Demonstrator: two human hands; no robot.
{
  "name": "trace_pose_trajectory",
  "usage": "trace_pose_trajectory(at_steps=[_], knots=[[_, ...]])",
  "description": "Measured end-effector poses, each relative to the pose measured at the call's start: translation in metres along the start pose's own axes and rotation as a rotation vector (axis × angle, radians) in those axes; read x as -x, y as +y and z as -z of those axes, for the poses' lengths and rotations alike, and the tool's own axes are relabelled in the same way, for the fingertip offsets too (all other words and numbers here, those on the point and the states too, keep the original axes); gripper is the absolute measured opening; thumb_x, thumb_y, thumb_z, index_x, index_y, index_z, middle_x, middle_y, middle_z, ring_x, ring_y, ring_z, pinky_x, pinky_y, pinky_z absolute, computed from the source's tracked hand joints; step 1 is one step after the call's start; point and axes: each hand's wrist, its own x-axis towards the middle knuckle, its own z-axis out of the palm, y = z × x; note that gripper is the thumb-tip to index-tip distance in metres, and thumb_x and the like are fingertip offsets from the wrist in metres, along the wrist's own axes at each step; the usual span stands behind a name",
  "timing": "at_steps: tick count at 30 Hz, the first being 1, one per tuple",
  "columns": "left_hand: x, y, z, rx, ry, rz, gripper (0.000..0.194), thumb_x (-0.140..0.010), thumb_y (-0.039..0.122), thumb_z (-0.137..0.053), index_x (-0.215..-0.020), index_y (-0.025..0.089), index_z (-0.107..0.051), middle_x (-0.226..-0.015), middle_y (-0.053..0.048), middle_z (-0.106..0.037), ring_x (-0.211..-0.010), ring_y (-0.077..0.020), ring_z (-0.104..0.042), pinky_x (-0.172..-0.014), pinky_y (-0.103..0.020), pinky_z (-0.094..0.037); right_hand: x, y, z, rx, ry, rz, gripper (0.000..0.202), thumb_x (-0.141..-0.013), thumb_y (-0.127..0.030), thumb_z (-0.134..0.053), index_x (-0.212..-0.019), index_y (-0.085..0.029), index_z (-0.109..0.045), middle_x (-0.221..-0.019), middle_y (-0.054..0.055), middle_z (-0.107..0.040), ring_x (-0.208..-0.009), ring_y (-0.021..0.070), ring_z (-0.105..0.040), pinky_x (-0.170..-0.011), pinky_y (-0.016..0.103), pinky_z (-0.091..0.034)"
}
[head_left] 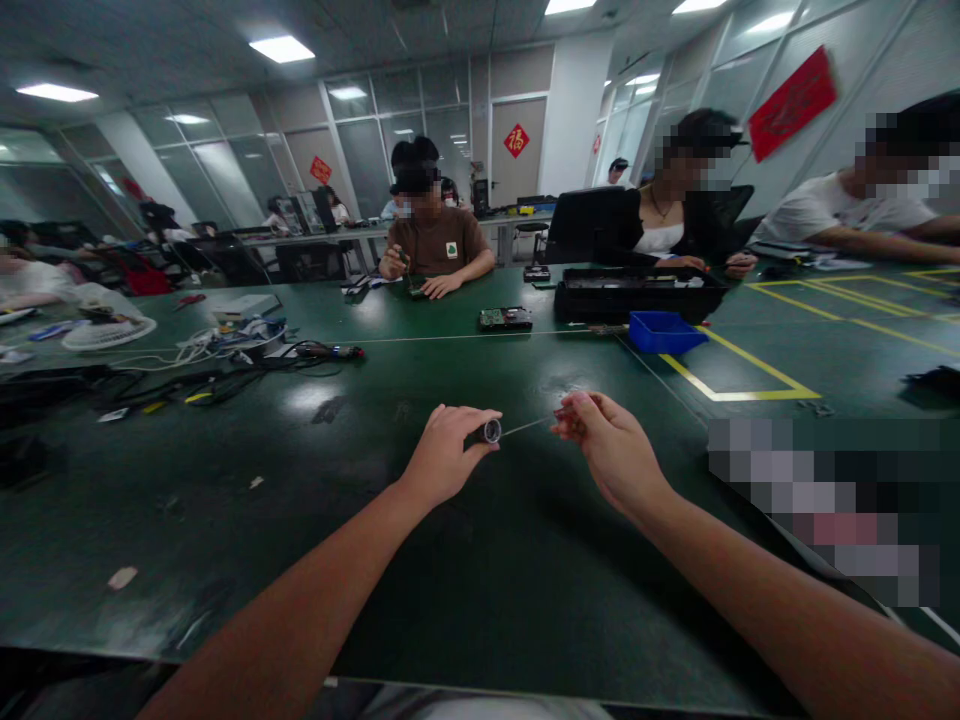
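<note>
Near the middle of the view, my left hand (448, 450) grips a small dark cylinder (491, 431) with a pale round rim, between thumb and fingers. To its right, my right hand (611, 445) pinches a screwdriver with a reddish handle (564, 417). The thin metal shaft (525, 428) points left, its tip at or very close to the cylinder's rim; whether they touch cannot be made out. Both hands are held above the dark green table (465, 600).
Ahead lie a circuit board (506, 318), a blue bin (666, 332) and a long black tray (637, 300). Cables (225, 345) and a white fan cover (109, 333) are at the left. Across the table, a person in a brown shirt (442, 245) handles a small part.
</note>
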Motion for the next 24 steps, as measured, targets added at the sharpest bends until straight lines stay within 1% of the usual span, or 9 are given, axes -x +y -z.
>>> trace_pose_trajectory(at_steps=[4,6,9,12,17,21,24], knots=[[0.001,0.001,-0.001,-0.006,-0.003,-0.005,0.036,-0.089,0.026,-0.069,-0.124,0.028,-0.063,-0.124,-0.002,-0.067,-0.118,-0.0225,-0.057,-0.112,-0.052,-0.033,0.008,-0.004,-0.002,0.205,-0.047,0.147,0.029,-0.096,-0.047,-0.054,-0.094,-0.020,-0.064,-0.080,0.003,-0.067,-0.074,0.0179,-0.064,-0.074,0.035,-0.052],[0.001,0.002,-0.002,-0.011,-0.008,0.002,0.036,-0.089,0.026,-0.069,-0.124,0.028,-0.063,-0.124,-0.001,-0.067,-0.117,-0.0227,-0.057,-0.112,-0.052,-0.033,0.013,-0.008,-0.003,0.332,-0.065,0.191,0.028,-0.097,-0.046,-0.052,-0.096,-0.020,-0.064,-0.080,0.003,-0.068,-0.075,0.0185,-0.065,-0.074,0.035,-0.052],[0.002,0.003,-0.002,-0.010,-0.005,0.023,0.037,-0.089,0.026,-0.068,-0.125,0.029,-0.062,-0.125,-0.002,-0.066,-0.116,-0.0239,-0.057,-0.112,-0.053,-0.032,0.018,-0.013,-0.003,0.405,-0.101,0.242,0.025,-0.097,-0.044,-0.052,-0.100,-0.021,-0.063,-0.086,0.004,-0.070,-0.079,0.0198,-0.068,-0.074,0.036,-0.053],[0.002,0.002,-0.002,-0.002,0.007,0.041,0.038,-0.089,0.027,-0.068,-0.126,0.028,-0.062,-0.122,-0.002,-0.067,-0.113,-0.0246,-0.057,-0.111,-0.052,-0.033,0.021,-0.014,-0.004,0.421,-0.127,0.258,0.025,-0.098,-0.044,-0.052,-0.101,-0.022,-0.063,-0.087,0.005,-0.071,-0.080,0.0202,-0.069,-0.074,0.036,-0.054],[0.002,0.003,-0.004,0.007,-0.013,0.053,0.039,-0.089,0.029,-0.069,-0.127,0.028,-0.061,-0.120,-0.002,-0.068,-0.111,-0.0247,-0.057,-0.112,-0.052,-0.031,0.022,-0.015,-0.006,0.394,-0.073,0.276,0.026,-0.098,-0.044,-0.052,-0.100,-0.020,-0.063,-0.083,0.005,-0.071,-0.078,0.0201,-0.070,-0.073,0.036,-0.055],[0.002,0.004,-0.004,0.017,-0.022,0.061,0.039,-0.088,0.029,-0.069,-0.127,0.028,-0.062,-0.121,-0.002,-0.068,-0.112,-0.0246,-0.057,-0.113,-0.053,-0.029,0.023,-0.018,-0.006,0.412,-0.102,0.267,0.026,-0.097,-0.044,-0.053,-0.101,-0.020,-0.064,-0.086,0.006,-0.073,-0.079,0.0203,-0.071,-0.071,0.034,-0.055],[0.003,0.003,-0.005,0.029,-0.018,0.041,0.038,-0.089,0.029,-0.069,-0.126,0.028,-0.062,-0.121,-0.001,-0.067,-0.114,-0.0238,-0.057,-0.113,-0.052,-0.030,0.024,-0.022,-0.005,0.535,-0.091,0.272,0.028,-0.094,-0.046,-0.058,-0.093,-0.020,-0.067,-0.075,0.003,-0.072,-0.069,0.0195,-0.070,-0.064,0.032,-0.052]])
